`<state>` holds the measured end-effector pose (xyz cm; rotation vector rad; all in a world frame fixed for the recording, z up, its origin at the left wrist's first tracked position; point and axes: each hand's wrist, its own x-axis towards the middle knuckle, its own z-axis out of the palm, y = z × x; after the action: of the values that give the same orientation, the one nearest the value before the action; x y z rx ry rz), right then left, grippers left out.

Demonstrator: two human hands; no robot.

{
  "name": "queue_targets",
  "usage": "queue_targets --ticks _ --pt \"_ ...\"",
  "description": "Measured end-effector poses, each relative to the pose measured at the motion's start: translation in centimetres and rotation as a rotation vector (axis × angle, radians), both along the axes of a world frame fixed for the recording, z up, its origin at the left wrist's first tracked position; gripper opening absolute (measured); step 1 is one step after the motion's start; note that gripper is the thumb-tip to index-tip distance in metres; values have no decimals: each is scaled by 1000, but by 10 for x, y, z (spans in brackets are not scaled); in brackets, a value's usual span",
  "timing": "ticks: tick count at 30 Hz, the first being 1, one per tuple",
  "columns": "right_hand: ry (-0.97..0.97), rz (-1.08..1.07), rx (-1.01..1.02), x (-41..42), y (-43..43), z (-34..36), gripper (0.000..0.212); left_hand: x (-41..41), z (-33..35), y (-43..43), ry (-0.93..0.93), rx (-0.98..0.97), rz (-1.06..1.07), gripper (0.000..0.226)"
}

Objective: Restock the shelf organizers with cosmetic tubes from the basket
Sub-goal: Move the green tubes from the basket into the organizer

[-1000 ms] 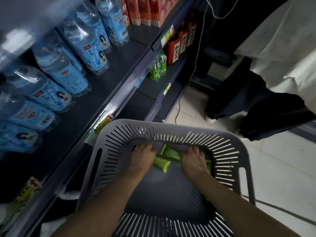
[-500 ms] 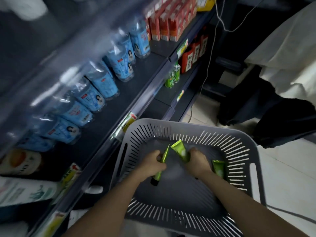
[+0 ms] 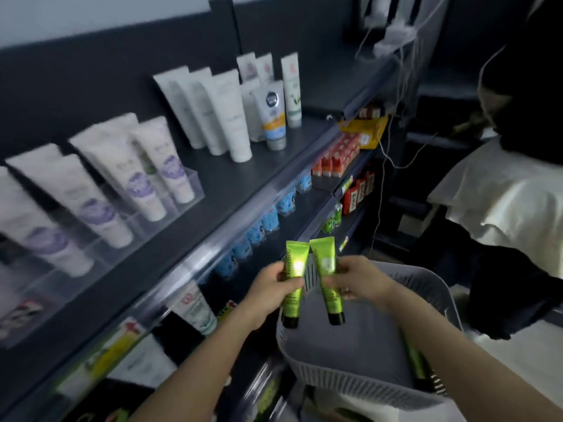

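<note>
Several white tubes [image 3: 143, 190] in clear organizers [image 3: 196, 185]

The left hand [image 3: 272, 284] and right hand [image 3: 358, 281] are each holding a tube above the basket [image 3: 350, 389], the left tube [image 3: 294, 295] sitting just at nine o'clock of the right tube [image 3: 326, 266], while the shelf organizers [image 3: 190, 190] are standing on the shelf [image 3: 237, 181] toward ten o'clock and a third tube [image 3: 416, 363] is lying in the basket.

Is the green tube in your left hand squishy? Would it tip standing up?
Probably squishy: the green tube has a flat crimped end. Likely light; the left hand alone holds it. Standing on its small black cap, it might tip.
</note>
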<state>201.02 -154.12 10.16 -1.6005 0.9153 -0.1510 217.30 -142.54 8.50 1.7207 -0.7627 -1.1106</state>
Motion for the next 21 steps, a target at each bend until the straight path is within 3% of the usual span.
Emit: queue_targets --ticks 6,11,16,21 --pt "-249 14 -68 18 75 102 5 8 94 74 -115 -285 113 18" --pt "-432 126 -56 50 147 172 16 18 159 155 -233 -469 179 32" --pt "-557 314 -76 98 231 213 22 38 201 258 -403 -521 371 31" --pt "-684 460 -44 141 313 235 13 50 234 355 -620 -500 570 20"
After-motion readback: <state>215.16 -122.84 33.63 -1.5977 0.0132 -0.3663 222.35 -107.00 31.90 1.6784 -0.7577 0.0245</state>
